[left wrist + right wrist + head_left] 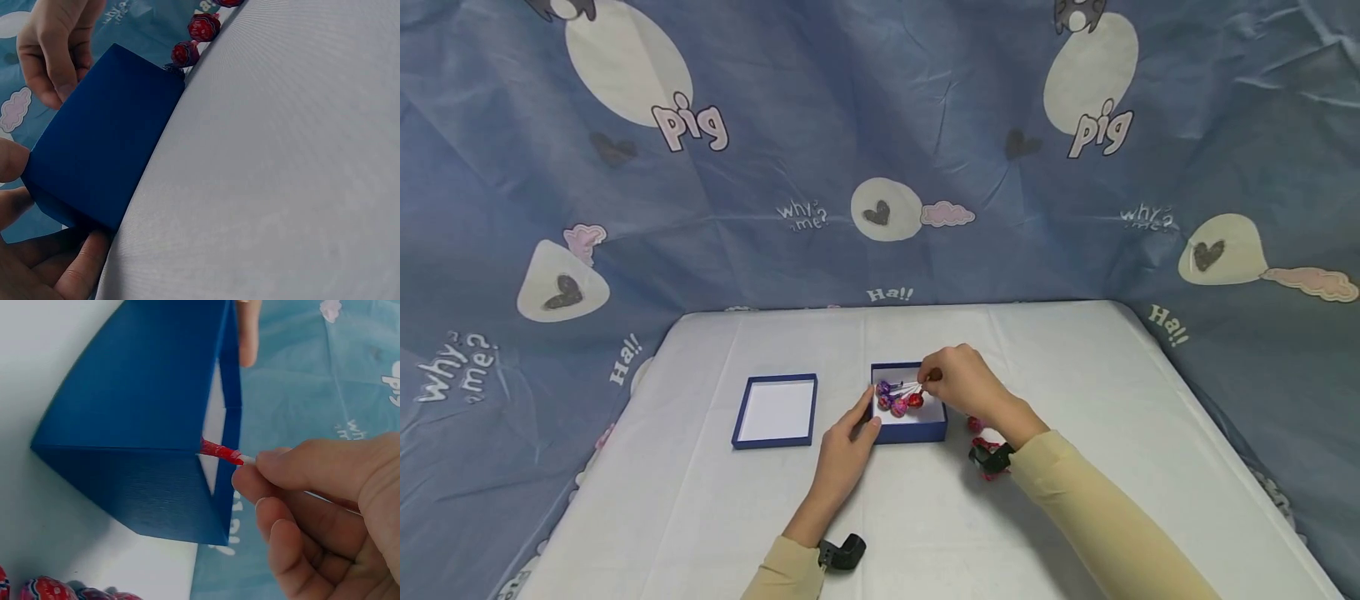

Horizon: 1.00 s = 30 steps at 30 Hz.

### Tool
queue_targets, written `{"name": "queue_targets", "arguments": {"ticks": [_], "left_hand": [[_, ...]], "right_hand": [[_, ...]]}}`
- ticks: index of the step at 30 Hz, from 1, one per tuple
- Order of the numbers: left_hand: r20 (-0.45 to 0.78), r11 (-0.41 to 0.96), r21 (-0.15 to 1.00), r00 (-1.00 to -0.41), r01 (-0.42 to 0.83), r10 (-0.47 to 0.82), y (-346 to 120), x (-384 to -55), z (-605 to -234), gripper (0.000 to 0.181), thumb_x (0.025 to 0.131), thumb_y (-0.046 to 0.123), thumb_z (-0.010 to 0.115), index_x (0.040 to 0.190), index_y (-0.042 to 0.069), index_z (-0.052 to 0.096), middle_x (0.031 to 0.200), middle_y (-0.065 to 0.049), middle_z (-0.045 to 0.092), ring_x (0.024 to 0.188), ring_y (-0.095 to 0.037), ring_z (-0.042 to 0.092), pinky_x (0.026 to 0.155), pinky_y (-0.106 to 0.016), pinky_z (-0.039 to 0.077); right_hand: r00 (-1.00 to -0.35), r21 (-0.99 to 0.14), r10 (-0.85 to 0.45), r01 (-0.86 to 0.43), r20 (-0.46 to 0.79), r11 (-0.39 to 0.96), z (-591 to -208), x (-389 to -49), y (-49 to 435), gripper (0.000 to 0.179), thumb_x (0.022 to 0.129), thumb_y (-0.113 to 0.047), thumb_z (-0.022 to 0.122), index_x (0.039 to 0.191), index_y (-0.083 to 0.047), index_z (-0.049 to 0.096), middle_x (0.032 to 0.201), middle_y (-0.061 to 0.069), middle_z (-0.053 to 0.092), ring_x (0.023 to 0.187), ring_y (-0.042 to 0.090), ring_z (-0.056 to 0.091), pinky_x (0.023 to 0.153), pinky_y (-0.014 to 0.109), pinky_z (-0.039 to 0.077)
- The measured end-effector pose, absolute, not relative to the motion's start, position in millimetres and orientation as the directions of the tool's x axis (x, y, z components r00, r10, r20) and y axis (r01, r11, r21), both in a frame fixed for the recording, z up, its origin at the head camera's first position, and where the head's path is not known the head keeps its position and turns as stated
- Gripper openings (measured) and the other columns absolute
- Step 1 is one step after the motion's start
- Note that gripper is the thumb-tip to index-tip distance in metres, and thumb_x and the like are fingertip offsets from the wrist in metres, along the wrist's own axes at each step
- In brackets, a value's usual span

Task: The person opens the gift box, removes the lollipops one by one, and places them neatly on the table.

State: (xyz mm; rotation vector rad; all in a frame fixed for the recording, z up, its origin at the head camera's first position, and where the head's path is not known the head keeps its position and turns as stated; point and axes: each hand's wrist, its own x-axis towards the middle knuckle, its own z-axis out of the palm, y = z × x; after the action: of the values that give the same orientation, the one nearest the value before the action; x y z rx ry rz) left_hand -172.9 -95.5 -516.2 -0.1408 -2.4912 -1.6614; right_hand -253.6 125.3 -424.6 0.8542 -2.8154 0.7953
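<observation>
A blue box (pixel 913 432) with a white inside stands on the white table, and several wrapped lollipops (pixel 898 407) lie in it with their white sticks toward the right. At the box's left end, my left hand (pixel 842 454) holds it by the side wall; the left wrist view has its fingers around the corner. Over the box's right part, my right hand (pixel 970 383) pinches the white stick of a red-wrapped lollipop (pixel 219 450) between thumb and forefinger. The box wall hides that lollipop's head in the right wrist view.
Left of the box lies a shallow blue-rimmed lid (pixel 773 444), white inside up. More wrapped lollipops (pixel 975 424) lie on the table (pixel 685 500) to the right of the box, partly behind the right wrist. A patterned blue cloth (pixel 820 150) hangs behind the table.
</observation>
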Motion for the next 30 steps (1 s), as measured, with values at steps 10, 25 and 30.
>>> {"name": "queue_targets", "arguments": {"ticks": [10,25,30], "left_hand": [[0.164,0.382,0.912,-0.987,0.151,0.000,-95.0,-172.5,-518.6,0.049,0.104,0.030,0.058,0.152,0.029,0.047,0.152,0.013,0.044,0.140,-0.013,0.041,0.116,-0.037,0.034],[0.192,0.388,0.904,-0.981,0.180,0.007,-95.3,-173.2,-519.1,0.050,0.103,0.033,0.059,0.152,0.029,0.047,0.152,0.009,0.046,0.140,-0.017,0.042,0.116,-0.038,0.034],[0.195,0.395,0.901,-0.981,0.178,-0.003,-97.5,-173.8,-518.0,0.050,0.103,0.032,0.059,0.152,0.029,0.047,0.150,0.007,0.047,0.139,-0.018,0.044,0.116,-0.038,0.034]], "right_hand": [[-0.872,-0.487,-0.430,-0.488,0.234,0.724,-413.6,-246.1,132.1,0.005,0.087,-0.010,0.078,0.088,-0.014,0.080,0.077,-0.011,0.070,0.070,0.004,0.062,0.066,0.028,0.055],[-0.912,-0.628,-0.268,-0.409,0.310,0.662,-404.5,-232.3,164.6,0.006,0.087,-0.012,0.077,0.089,-0.017,0.080,0.078,-0.011,0.072,0.066,0.005,0.066,0.062,0.032,0.058],[-0.923,-0.648,-0.219,-0.378,0.315,0.661,-403.2,-230.4,175.7,0.006,0.088,-0.013,0.078,0.091,-0.018,0.079,0.082,-0.010,0.073,0.071,0.007,0.068,0.062,0.032,0.058]]}}
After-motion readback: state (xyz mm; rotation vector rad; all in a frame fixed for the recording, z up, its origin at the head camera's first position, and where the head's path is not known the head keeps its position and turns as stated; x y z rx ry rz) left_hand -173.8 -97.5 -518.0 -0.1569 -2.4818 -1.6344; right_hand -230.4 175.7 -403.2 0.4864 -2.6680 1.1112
